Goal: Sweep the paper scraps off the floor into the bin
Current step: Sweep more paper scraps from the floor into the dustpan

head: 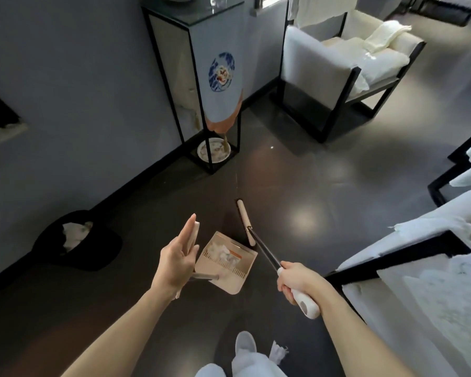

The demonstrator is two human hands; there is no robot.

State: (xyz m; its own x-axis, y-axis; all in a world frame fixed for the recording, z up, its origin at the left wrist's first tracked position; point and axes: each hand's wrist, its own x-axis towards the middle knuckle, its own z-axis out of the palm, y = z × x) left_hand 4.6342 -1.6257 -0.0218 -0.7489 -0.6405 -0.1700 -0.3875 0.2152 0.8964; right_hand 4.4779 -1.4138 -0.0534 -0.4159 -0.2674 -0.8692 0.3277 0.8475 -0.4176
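Paper scraps (223, 251) in the beige dustpan (229, 277) on the floor (310, 172), black bin (98, 254) by the wall (65, 77), broom (244, 221) head just beside the pan, right hand (299, 281) wrapped round the broom grip, left hand (176, 257) straight-fingered along the dustpan's upright handle, loose scrap (278, 352) near the shoe (245, 345)

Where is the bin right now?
In the head view the black bin sits on the floor at the left, against the wall's base, left of the dustpan and the left hand.
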